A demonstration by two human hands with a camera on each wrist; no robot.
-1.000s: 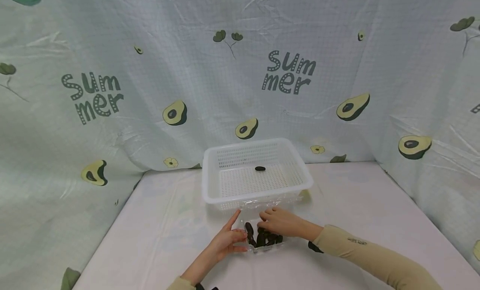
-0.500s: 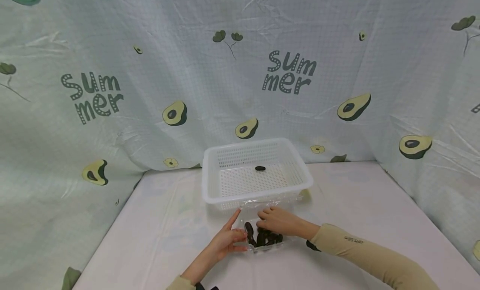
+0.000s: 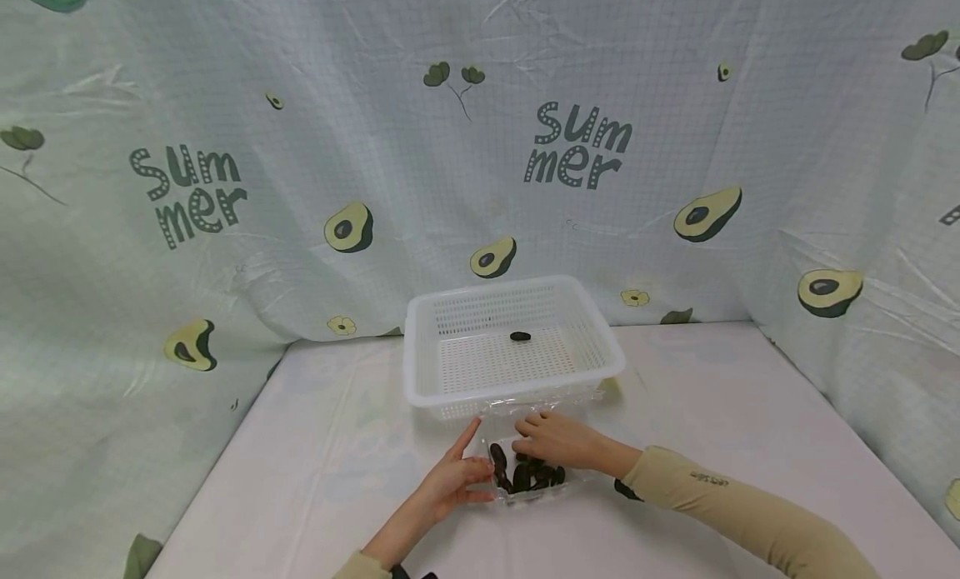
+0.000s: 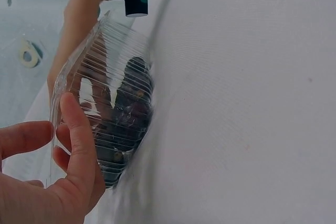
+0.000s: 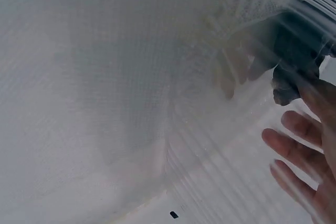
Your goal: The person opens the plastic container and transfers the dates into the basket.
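A clear plastic box [image 3: 525, 497] with a ribbed wall holds several dark, oval, fruit-like pieces [image 3: 522, 477]. My left hand [image 3: 448, 483] grips the box's left side, its index finger pointing forward; in the left wrist view thumb and fingers lie on both faces of the clear wall. Over the box's back right part, my right hand [image 3: 558, 441] reaches down among the pieces. Seen from the right wrist, its fingers [image 5: 294, 150] are loosely spread, and one digit lies right at a dark piece [image 5: 286, 85]. The box's clear lid [image 3: 525, 406] is folded back toward the basket.
A white perforated basket [image 3: 450, 396] stands just behind the box, with one dark oval piece [image 3: 520, 336] on its floor. White cloth covers the table [image 3: 337, 479]. A printed curtain [image 3: 420, 171] hangs around the back and sides.
My right hand has shifted slightly leftward and back over the box. My left hand, the box and the basket stay in place.
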